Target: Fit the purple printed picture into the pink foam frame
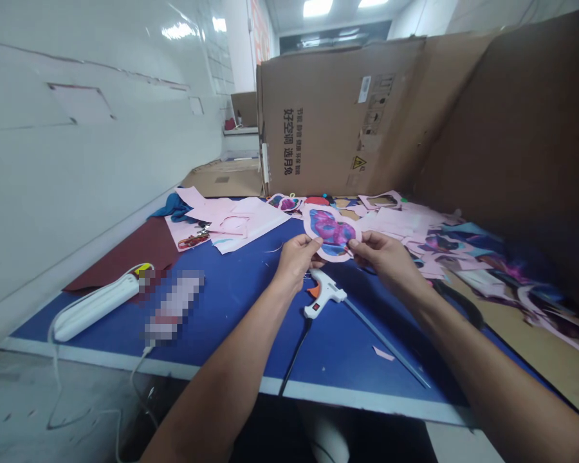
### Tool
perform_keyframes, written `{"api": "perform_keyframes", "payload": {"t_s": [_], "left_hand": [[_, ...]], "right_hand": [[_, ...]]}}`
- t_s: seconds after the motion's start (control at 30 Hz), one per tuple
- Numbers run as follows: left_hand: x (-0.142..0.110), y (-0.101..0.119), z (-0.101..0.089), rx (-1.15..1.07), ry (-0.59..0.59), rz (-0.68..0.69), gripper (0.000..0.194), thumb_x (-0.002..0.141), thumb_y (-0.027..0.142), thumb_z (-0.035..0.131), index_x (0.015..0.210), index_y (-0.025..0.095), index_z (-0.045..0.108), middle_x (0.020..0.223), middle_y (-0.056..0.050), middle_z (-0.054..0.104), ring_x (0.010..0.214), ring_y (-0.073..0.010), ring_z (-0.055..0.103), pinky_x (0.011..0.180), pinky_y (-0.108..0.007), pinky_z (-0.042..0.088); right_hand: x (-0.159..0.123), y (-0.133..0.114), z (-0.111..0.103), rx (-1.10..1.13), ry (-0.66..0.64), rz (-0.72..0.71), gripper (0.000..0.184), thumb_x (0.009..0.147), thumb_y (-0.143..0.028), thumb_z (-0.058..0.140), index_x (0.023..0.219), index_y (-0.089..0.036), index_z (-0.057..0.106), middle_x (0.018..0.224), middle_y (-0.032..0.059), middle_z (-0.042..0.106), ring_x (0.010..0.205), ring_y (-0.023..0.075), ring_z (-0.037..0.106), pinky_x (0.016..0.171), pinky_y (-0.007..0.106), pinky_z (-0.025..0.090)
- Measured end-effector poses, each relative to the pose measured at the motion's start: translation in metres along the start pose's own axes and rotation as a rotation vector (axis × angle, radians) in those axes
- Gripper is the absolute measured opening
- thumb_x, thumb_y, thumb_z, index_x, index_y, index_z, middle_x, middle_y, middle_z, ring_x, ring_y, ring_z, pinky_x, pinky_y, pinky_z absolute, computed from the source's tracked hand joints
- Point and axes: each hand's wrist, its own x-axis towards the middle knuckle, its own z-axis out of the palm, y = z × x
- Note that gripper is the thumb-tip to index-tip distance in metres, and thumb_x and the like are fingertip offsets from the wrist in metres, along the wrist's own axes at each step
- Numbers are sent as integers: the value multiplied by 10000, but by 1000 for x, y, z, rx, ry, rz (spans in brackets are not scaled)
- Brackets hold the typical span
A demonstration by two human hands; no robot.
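Observation:
Between both hands I hold up a pink cut-out piece (331,233) with a purple and blue printed fabric middle and a pale pink border. My left hand (296,257) pinches its lower left edge, thumb on the front. The right edge is gripped by my right hand (379,251), thumb also on the front. Just below lies a white hot glue gun (325,294) with an orange trigger, a long glue stick (386,341) sticking out of its back. Its nozzle is partly hidden by my left hand.
Pink sheets (251,222) and red-handled scissors (193,240) lie at the back left. Offcuts (410,225) pile up on the right. A white power strip (96,307) and a blurred-out object (176,305) lie left. Large cardboard boxes (332,122) wall off the back and right.

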Motion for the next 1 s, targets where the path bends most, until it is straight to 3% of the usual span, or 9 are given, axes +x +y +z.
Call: {"api": "perform_keyframes", "payload": {"t_s": [0.37,0.53,0.7,0.87,1.0], "left_hand": [[7,2,-9,-8,92,69,382,753,468,885,689,193,628,661,-10,663,563,-124,602,536,-229,502],[4,0,-6,40,45,32,367,776,464,872,705,190,640,650,-14,660,551,-124,619,542,-224,502],[-1,4,1,97,9,-6,276,920,415,743,791,175,698,728,-55,736,585,-117,670,544,-201,468],[-4,5,5,151,7,108,251,948,375,686,796,177,716,746,-61,760,577,-107,642,577,-220,474],[-9,4,8,209,-19,231,276,938,404,680,775,185,714,702,-37,736,571,-115,630,594,-237,491]], "right_hand": [[-1,-2,2,-33,-109,13,473,713,-631,903,787,-210,699,702,12,659,606,138,536,594,302,431],[0,-3,1,-9,-34,-26,475,704,-622,914,765,-208,691,634,-10,613,567,125,495,552,281,393],[6,1,-10,79,93,-45,470,664,-591,949,754,-206,695,625,-25,602,562,108,492,532,243,383],[14,6,-20,133,161,-15,490,622,-582,979,764,-212,691,649,-28,604,549,95,469,499,223,365],[18,1,-17,110,144,-20,482,650,-576,966,764,-207,677,637,-28,582,535,88,444,478,221,327]]}}
